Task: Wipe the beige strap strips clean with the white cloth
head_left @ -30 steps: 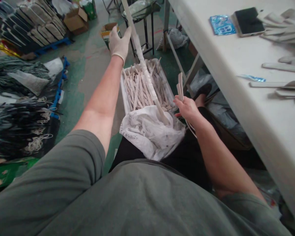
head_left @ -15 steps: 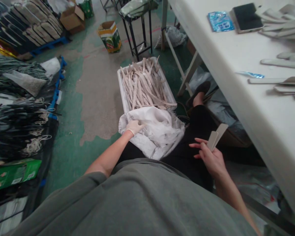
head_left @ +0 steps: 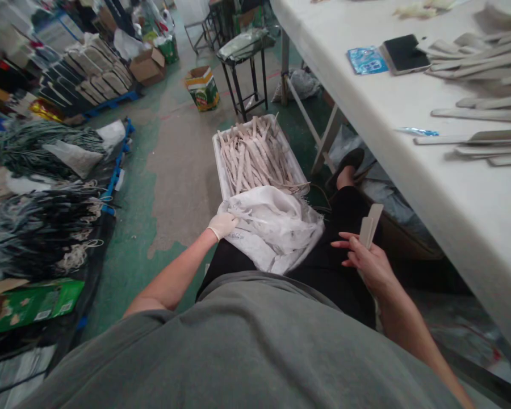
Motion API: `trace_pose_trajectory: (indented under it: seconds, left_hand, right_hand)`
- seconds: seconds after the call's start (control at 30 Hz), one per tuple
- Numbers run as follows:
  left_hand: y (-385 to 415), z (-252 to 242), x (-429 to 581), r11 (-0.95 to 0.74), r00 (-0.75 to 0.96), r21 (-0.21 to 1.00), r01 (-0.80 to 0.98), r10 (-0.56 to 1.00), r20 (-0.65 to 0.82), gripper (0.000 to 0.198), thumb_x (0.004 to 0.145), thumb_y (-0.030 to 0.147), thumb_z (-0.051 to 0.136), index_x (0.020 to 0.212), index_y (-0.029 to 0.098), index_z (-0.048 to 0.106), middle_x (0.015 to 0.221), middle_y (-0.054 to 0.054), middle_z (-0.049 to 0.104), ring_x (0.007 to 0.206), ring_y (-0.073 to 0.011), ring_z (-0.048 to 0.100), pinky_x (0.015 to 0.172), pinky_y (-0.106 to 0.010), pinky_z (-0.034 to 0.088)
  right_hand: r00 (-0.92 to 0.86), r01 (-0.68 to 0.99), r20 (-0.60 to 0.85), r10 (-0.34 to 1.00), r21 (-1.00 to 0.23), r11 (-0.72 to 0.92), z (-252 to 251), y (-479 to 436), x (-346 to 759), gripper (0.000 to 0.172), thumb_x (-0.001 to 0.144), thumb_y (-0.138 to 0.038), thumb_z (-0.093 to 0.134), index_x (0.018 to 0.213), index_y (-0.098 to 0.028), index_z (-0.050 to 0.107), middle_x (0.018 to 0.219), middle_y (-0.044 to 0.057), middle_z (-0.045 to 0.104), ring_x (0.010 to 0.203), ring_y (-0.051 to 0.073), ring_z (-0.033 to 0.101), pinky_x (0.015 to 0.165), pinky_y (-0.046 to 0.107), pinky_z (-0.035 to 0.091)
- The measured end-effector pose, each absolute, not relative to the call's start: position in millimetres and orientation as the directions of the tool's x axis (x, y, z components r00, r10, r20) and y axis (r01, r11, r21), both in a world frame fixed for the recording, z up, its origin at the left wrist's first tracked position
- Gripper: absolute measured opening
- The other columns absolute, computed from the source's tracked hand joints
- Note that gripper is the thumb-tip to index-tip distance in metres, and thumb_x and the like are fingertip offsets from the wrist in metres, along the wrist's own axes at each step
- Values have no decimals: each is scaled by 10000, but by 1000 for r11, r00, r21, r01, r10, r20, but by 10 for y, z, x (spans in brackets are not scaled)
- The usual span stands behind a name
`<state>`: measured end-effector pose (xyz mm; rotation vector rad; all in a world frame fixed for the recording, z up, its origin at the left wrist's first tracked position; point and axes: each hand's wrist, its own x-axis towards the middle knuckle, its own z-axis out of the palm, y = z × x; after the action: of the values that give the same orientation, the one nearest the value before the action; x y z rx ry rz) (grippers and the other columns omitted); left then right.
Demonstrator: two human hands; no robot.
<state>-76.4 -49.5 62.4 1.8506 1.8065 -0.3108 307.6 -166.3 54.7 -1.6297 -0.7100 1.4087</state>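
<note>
My left hand (head_left: 223,225), in a thin pale glove, is closed on the left edge of a white woven sack (head_left: 276,221) spread over my lap. The sack's far side meets a white crate (head_left: 220,165) full of long beige strips (head_left: 255,156). On the right, beside my thigh and below the table's edge, my right hand (head_left: 364,258) pinches two short flat beige strips (head_left: 369,226) that stick up and overlap. Its other fingers stretch out to the left. The fingertips of my left hand are partly hidden by the sack.
A white table (head_left: 349,113) on my right bears more flat strips (head_left: 489,57), a phone (head_left: 404,54) and a blue packet (head_left: 366,60). A black stool (head_left: 247,79) and a carton (head_left: 201,88) stand beyond the crate. Bundled dark cords (head_left: 42,227) lie on a pallet to the left.
My left hand has moved from the top of the sack to its left edge. The right hand still holds the two strips, now more upright. The view has tilted up slightly.
</note>
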Motion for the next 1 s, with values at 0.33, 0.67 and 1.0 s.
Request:
trace_pose_trajectory:
  seconds: [0.33,0.67,1.0]
  left_hand:
    - [-230,2023,-754,-240,15,909,341,968,250,416,915,484,564,1036,151,781,1018,-88,770,974,-229,706,946,-344,532]
    - [-810,1820,-187,-822,489,469,323,569,661,257,979,305,538,1096,286,765,1261,-72,702,1254,-232,597,1067,-428,486]
    - [-1192,1400,-179,-531,253,741,411,847,467,304,959,406,551,1136,227,722,1277,-101,675,1253,-274,590,1108,-467,442]
  right_hand:
    - [-146,-231,-548,824,-791,-567,968,-1520,2717,362,761,-490,788,863,-147,734,822,96,760,377,16,281,417,222,477]
    - [-472,-376,-365,803,-740,-557,1641,-1194,1845,442,788,-623,722,832,-183,730,783,24,725,382,14,165,397,212,490]
    - [-171,-227,-290,942,-918,-324,1580,-1020,1697,306,631,-417,826,694,-175,649,596,-36,579,500,75,479,403,166,410]
